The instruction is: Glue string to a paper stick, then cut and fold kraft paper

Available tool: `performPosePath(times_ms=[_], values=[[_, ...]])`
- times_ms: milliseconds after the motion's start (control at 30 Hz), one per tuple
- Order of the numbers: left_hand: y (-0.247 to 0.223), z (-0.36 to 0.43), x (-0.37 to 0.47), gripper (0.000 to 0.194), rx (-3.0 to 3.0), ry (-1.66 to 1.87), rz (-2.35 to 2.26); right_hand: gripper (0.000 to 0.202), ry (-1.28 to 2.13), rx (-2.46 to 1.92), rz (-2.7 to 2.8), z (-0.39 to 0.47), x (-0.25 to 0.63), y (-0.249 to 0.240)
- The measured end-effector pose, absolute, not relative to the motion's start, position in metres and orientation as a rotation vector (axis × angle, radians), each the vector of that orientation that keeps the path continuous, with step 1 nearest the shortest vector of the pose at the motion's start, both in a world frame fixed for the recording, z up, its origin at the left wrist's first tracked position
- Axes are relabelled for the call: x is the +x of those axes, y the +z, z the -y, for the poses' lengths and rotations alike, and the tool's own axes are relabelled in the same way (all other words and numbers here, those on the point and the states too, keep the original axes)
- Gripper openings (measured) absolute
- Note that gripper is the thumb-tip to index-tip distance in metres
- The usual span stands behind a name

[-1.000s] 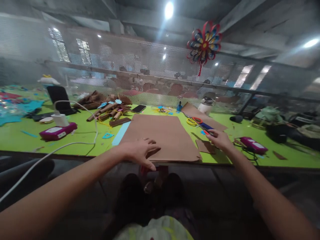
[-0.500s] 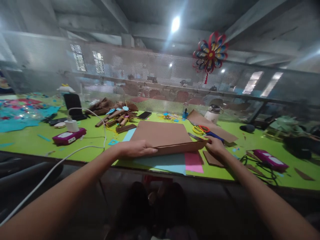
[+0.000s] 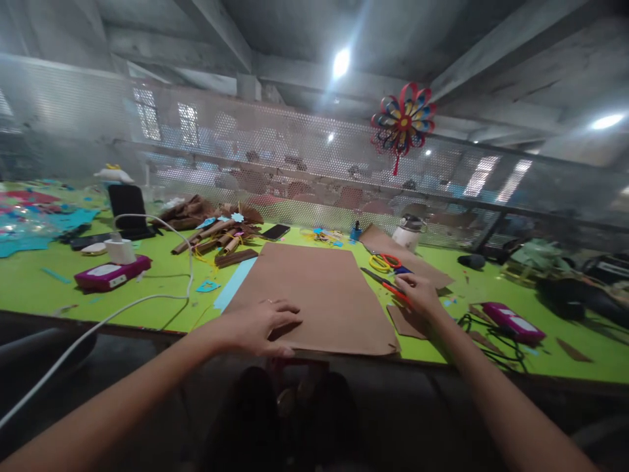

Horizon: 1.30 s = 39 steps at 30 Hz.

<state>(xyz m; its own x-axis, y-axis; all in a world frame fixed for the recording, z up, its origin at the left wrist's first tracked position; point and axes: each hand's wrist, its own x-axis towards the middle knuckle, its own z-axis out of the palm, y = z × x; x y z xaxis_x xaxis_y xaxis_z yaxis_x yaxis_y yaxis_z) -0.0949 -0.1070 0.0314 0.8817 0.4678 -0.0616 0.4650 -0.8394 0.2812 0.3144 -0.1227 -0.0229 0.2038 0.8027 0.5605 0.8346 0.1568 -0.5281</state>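
Nearest me, the left hand [image 3: 258, 326] lies slack and spread on the near-left part of a brown paper sheet [image 3: 319, 288], its grip holding nothing. Right of that sheet, the right hand [image 3: 417, 295] bends over an orange-handled tool [image 3: 398, 292]; whether this grip is closed on it, I can't tell. A brown offcut [image 3: 407, 321] sits just below that grip, looped scissors [image 3: 385, 260] just beyond it. The sheet lies flat on the green tabletop [image 3: 162, 262], unrolled, with no cut across it visible. Farther off, beyond the left grip, brown tubes [image 3: 209, 235] are already rolled.
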Motion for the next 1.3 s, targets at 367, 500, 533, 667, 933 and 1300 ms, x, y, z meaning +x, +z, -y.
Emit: performPosePath(times_ms=[367,500,533,667,933,1300], values=[[-0.006,0.124,-0.104,0.061,2.803,0.316,-0.951,0.053,0.093,-1.439,2.356,0.212,0.220,-0.030],[0.003,0.133,-0.106,0.057,2.782,0.379,-0.920,0.044,-0.102,-1.462,2.340,0.216,0.213,-0.061],[0.005,0.132,-0.110,0.054,2.755,0.435,-0.928,0.042,-0.136,-1.438,2.339,0.215,0.214,-0.065],[-0.003,0.117,-0.142,0.044,2.593,0.791,-1.280,0.038,-0.256,-1.322,2.296,0.211,0.220,-0.074],[-0.031,0.133,-0.170,0.043,2.305,1.083,-1.713,0.036,-0.395,-1.254,2.262,0.215,0.222,-0.077],[-0.017,0.144,-0.156,0.067,1.676,1.225,-1.449,0.033,-0.338,-1.374,2.180,0.215,0.213,-0.076]])
